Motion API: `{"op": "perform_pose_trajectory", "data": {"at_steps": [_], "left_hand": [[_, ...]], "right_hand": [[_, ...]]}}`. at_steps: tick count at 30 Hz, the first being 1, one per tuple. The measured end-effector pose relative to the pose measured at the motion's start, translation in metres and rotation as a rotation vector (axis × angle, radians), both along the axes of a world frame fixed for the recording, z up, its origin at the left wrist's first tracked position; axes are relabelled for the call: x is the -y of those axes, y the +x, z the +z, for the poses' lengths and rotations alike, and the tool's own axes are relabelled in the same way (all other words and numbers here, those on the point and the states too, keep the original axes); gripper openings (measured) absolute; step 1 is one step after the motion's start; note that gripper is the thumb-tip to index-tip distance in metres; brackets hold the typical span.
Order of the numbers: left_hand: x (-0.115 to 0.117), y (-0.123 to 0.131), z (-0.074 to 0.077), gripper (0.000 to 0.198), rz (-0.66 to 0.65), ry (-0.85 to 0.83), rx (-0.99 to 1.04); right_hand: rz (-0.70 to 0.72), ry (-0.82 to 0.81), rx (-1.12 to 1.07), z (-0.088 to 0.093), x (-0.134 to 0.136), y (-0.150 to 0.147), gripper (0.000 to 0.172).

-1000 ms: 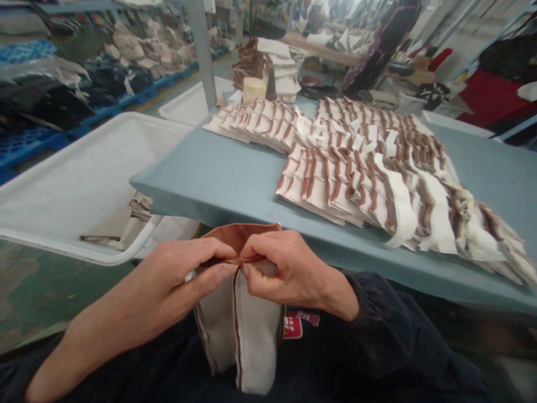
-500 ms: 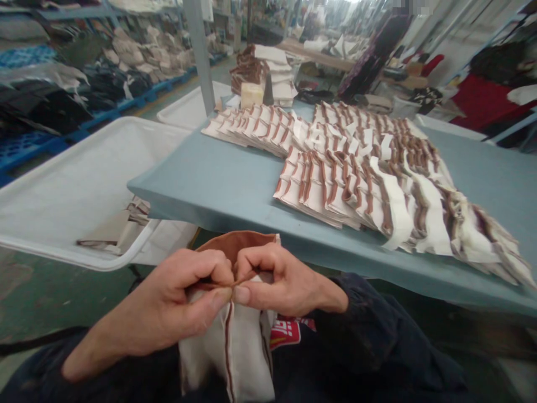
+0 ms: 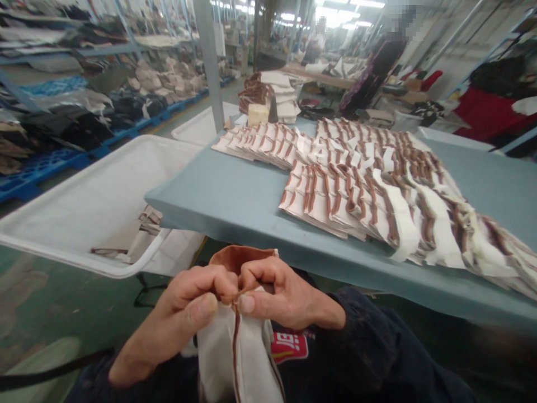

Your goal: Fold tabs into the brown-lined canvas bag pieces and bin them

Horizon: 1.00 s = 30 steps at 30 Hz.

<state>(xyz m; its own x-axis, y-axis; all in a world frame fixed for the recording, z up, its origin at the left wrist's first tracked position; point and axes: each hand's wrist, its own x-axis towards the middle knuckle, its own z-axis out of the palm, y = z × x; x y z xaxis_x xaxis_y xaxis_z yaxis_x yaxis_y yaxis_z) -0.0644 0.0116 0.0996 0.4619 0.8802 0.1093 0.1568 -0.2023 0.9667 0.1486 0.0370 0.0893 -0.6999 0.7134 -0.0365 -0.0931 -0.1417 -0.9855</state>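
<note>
A cream fabric piece (image 3: 235,358) with brown trim hangs in front of my lap. Its brown top edge (image 3: 235,258) is folded over. My left hand (image 3: 184,313) pinches that edge from the left, fingers closed. My right hand (image 3: 281,294) pinches the same edge from the right, thumb tip against the left thumb. Both hands sit below the near edge of the blue-grey table (image 3: 226,196).
Rows of overlapping cream-and-brown fabric pieces (image 3: 369,184) cover the table's right and far parts. A white tub (image 3: 84,201) at the left holds a few pieces (image 3: 134,238). A stack of pieces (image 3: 272,92) stands at the far end beside a post (image 3: 210,61). Shelves of cloth line the left.
Both hands with the fabric sit lower in the view and closer together. The view has tilted up, showing more of the hall behind.
</note>
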Motion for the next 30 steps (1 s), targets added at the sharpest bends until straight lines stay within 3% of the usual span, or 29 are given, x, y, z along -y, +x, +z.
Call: {"op": "perform_pose_trajectory", "data": {"at_steps": [6, 10, 13, 18, 22, 26, 28, 30], "left_hand": [[-0.006, 0.002, -0.001, 0.081, -0.004, 0.013, 0.015], [-0.008, 0.001, 0.000, 0.075, -0.058, 0.045, -0.009], [-0.004, -0.001, 0.007, 0.058, -0.090, 0.120, -0.084], [0.005, -0.007, 0.026, 0.032, -0.080, 0.320, -0.243], [0.008, -0.010, 0.036, 0.027, -0.111, 0.342, -0.286], [0.005, -0.011, 0.037, 0.030, -0.090, 0.293, -0.332], [0.004, -0.011, 0.036, 0.031, -0.072, 0.273, -0.339], [0.004, -0.011, 0.033, 0.032, -0.067, 0.267, -0.321]], "right_hand": [[-0.068, 0.193, 0.045, 0.006, 0.002, 0.000, 0.058], [-0.033, 0.302, 0.059, 0.010, 0.005, 0.009, 0.038], [-0.014, 0.476, 0.070, 0.016, 0.008, 0.017, 0.024], [0.004, 0.802, 0.306, 0.031, 0.008, 0.023, 0.038], [0.039, 0.823, 0.298, 0.029, 0.005, 0.019, 0.047], [-0.017, 0.837, 0.245, 0.023, 0.004, 0.015, 0.050], [-0.037, 0.759, 0.182, 0.020, 0.006, 0.011, 0.051], [-0.027, 0.580, 0.074, 0.016, 0.008, 0.007, 0.054]]}}
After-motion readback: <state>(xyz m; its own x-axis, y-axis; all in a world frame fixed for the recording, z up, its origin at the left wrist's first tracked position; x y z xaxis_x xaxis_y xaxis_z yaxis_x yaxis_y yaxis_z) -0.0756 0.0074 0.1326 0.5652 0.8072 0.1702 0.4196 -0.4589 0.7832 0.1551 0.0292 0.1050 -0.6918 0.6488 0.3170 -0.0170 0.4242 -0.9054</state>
